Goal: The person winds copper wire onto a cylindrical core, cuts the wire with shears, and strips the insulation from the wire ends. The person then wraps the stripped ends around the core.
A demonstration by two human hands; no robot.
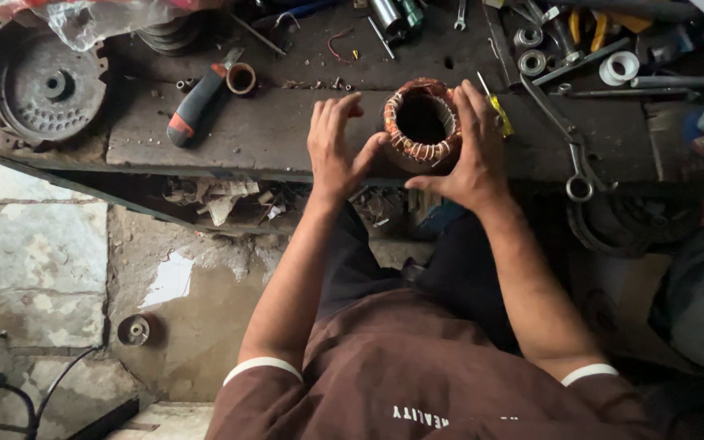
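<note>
The round motor stator, wound with copper wire, stands near the front edge of a dark, dirty wooden workbench. The left hand touches its side with spread fingers, and the right hand cups the other side, thumb under it. On the bench lie a red-and-black handled tool, a grey metal disc, a spanner and bearings. Below is a cracked stone floor.
</note>
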